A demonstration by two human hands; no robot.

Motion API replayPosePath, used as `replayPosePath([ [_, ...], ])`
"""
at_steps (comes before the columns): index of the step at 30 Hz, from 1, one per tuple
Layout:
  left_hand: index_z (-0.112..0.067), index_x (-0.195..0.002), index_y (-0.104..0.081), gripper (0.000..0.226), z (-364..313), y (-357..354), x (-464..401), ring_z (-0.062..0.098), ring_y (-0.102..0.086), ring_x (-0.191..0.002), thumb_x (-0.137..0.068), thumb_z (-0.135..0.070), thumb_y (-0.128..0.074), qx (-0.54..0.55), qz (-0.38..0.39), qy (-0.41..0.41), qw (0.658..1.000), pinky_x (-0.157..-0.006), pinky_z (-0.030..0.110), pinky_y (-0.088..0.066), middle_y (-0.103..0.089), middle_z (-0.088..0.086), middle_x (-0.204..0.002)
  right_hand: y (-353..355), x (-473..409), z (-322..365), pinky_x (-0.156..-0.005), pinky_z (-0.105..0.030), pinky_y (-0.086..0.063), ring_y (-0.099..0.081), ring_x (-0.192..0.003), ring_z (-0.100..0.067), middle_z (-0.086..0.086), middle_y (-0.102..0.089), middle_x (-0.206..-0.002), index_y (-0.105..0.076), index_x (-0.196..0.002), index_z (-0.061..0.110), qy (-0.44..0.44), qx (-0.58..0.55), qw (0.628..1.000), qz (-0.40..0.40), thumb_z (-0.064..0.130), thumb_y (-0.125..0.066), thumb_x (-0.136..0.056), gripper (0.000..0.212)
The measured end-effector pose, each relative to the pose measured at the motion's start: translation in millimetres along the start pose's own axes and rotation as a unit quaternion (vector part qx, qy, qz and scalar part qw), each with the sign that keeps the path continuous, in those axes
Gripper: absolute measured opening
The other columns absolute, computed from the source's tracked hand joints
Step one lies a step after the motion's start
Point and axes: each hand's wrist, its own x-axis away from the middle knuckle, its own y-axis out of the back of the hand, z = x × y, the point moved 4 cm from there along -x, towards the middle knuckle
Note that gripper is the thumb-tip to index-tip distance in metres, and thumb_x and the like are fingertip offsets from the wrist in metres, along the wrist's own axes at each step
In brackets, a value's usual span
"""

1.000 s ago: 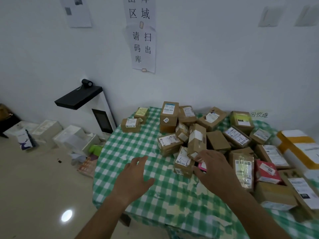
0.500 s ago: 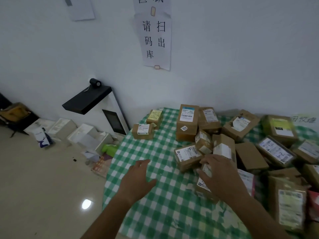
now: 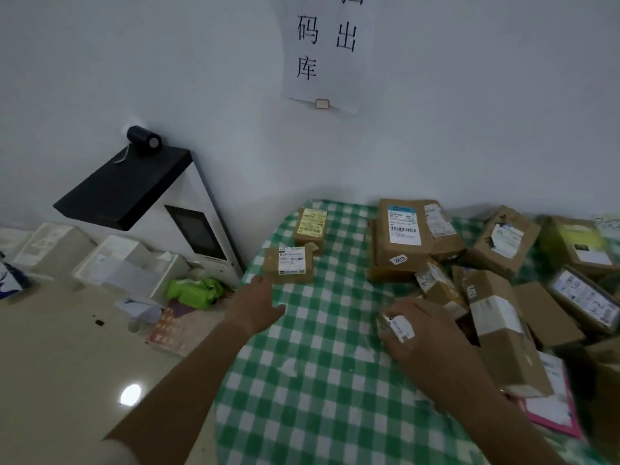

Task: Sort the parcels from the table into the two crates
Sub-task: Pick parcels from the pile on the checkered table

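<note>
Your right hand curls over a small parcel, fingers wrapped round its near end so that only a white label and a strip of brown card show between them. It lies low on the table, at the near edge of the pile. Just right of that hand a long cardboard box lies tilted, matte brown with a white label across its upper part, and under its near end a flat pink mailer pokes out.

Your left hand is released, fingers straight and spread loosely, fingertips almost at a squat brown box with a white label on top; whether they touch it is not clear. Behind that box, touching it, sits 1 more small carton with a yellow label.

The cloth is green-and-white check, smooth and slightly shiny. Further back stands a tall upright box with a blue-topped barcode label and an oval sticker reading 2215. The rest of the parcels are heaped to the right, mostly rectangular brown card with paper labels.

Off the table's left edge stands a white kiosk with a dark screen and a black slab top. A green packet lies on the glossy floor. No crate can be made out.
</note>
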Motion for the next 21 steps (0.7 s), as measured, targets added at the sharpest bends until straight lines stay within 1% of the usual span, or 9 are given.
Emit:
replayPosePath([
  [1, -0.026, -0.154, -0.039, 0.069, 3.0, 2.3, -12.4, 0.027, -0.055, -0.13, -0.093, -0.047, -0.065, -0.005, 0.005, -0.008, 1.0, -0.109, 0.045, -0.048, -0.052, 0.008, -0.148, -3.1, -7.5, 5.5, -0.104, -0.031, -0.044, -0.049, -0.113, -0.006, 0.014, -0.057, -0.119, -0.062, -0.116, 0.031, -0.002, 0.0, 1.0, 0.003, 0.042, -0.061, -0.095, 0.023],
  [3, -0.027, -0.154, -0.039, 0.069, 6.6, 4.9, -34.5, 0.027, -0.053, -0.133, -0.094, -0.046, -0.066, -0.012, 0.015, -0.018, 1.0, -0.11, 0.046, -0.047, -0.05, 0.007, -0.151, -6.9, -21.0, 14.9, -0.107, -0.027, -0.039, -0.048, -0.12, -0.007, 0.014, -0.056, -0.124, -0.062, -0.118, 0.031, -0.01, 0.002, 1.0, -0.002, 0.042, -0.064, -0.095, 0.026],
  [5, -0.027, -0.156, -0.039, 0.071, 9.4, 3.7, -54.0, 0.028, -0.052, -0.135, -0.093, -0.045, -0.067, -0.024, 0.023, -0.027, 0.999, -0.112, 0.046, -0.046, -0.048, 0.007, -0.153, -9.9, -32.7, 23.0, -0.103, -0.026, -0.035, -0.049, -0.123, -0.013, 0.009, -0.059, -0.126, -0.064, -0.119, 0.026, -0.014, 0.014, 1.0, -0.007, 0.041, -0.07, -0.092, 0.031],
  [7, -0.026, -0.156, -0.038, 0.072, 11.3, 0.3, -72.1, 0.028, -0.052, -0.134, -0.092, -0.043, -0.067, -0.038, 0.034, -0.036, 0.998, -0.111, 0.046, -0.047, -0.048, 0.007, -0.153, -13.2, -42.0, 28.0, -0.102, -0.028, -0.036, -0.051, -0.123, -0.018, 0.004, -0.062, -0.125, -0.066, -0.118, 0.023, -0.016, 0.017, 1.0, -0.012, 0.039, -0.072, -0.09, 0.032],
  [9, -0.025, -0.155, -0.039, 0.071, 12.3, -3.0, -90.5, 0.028, -0.053, -0.132, -0.091, -0.039, -0.066, -0.042, 0.049, -0.039, 0.997, -0.109, 0.046, -0.049, -0.048, 0.008, -0.152, -16.2, -49.5, 31.4, -0.104, -0.031, -0.04, -0.052, -0.123, -0.018, 0.004, -0.063, -0.124, -0.066, -0.116, 0.024, -0.019, 0.014, 1.0, -0.012, 0.04, -0.072, -0.09, 0.031],
  [11, -0.026, -0.155, -0.037, 0.07, 14.7, -5.7, -107.8, 0.028, -0.053, -0.133, -0.091, -0.04, -0.063, -0.042, 0.059, -0.032, 0.997, -0.109, 0.047, -0.049, -0.046, 0.007, -0.153, -19.5, -55.4, 34.0, -0.104, -0.031, -0.04, -0.052, -0.123, -0.017, 0.006, -0.062, -0.124, -0.065, -0.115, 0.025, -0.019, 0.012, 1.0, -0.01, 0.042, -0.07, -0.089, 0.031],
  [14, -0.029, -0.152, -0.036, 0.073, 21.5, -9.6, -130.7, 0.03, -0.052, -0.134, -0.089, -0.055, -0.064, -0.05, 0.069, -0.012, 0.996, -0.108, 0.052, -0.049, -0.043, 0.008, -0.152, -21.7, -60.7, 37.5, -0.105, -0.028, -0.038, -0.05, -0.125, -0.014, 0.008, -0.061, -0.127, -0.064, -0.117, 0.026, -0.029, 0.009, 1.0, -0.008, 0.045, -0.066, -0.09, 0.033],
  [17, -0.022, -0.144, -0.039, 0.086, 27.0, -13.2, -149.1, 0.034, -0.055, -0.127, -0.081, -0.072, -0.069, -0.058, 0.074, 0.014, 0.995, -0.104, 0.056, -0.051, -0.038, 0.01, -0.149, -18.4, -61.9, 37.7, -0.105, -0.028, -0.038, -0.05, -0.124, -0.013, 0.008, -0.061, -0.125, -0.064, -0.117, 0.026, -0.033, 0.006, 0.999, -0.015, 0.043, -0.067, -0.09, 0.032],
  [21, -0.016, -0.144, -0.038, 0.084, 32.7, -19.4, -171.5, 0.035, -0.055, -0.127, -0.083, -0.06, -0.075, -0.064, 0.078, 0.021, 0.995, -0.104, 0.055, -0.051, -0.036, 0.013, -0.15, -10.5, -60.6, 26.4, -0.102, -0.021, -0.032, -0.048, -0.123, -0.011, 0.01, -0.059, -0.126, -0.063, -0.118, 0.027, -0.052, 0.026, 0.998, -0.001, 0.043, -0.066, -0.093, 0.031],
])
